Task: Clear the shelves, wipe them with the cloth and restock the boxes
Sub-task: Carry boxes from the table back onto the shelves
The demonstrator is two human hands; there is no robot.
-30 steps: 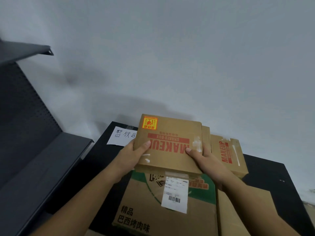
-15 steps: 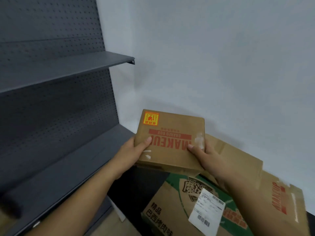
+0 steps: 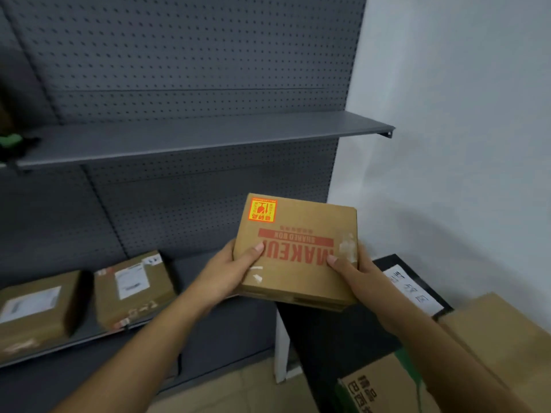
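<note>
Plainly, the left hand (image 3: 229, 272) grips the makeup box (image 3: 301, 242) at its 9 o'clock edge, the right hand (image 3: 354, 274) at 3 o'clock. It hangs mid-air, parcels (image 3: 134, 287) shelved at its 8 o'clock

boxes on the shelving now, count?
2, both on the lower shelf: a labelled box at the frame's left edge, a taped box just right of it. The MAKEUP box is held between left hand and right hand, not shelved. More may sit off-frame left.
</note>
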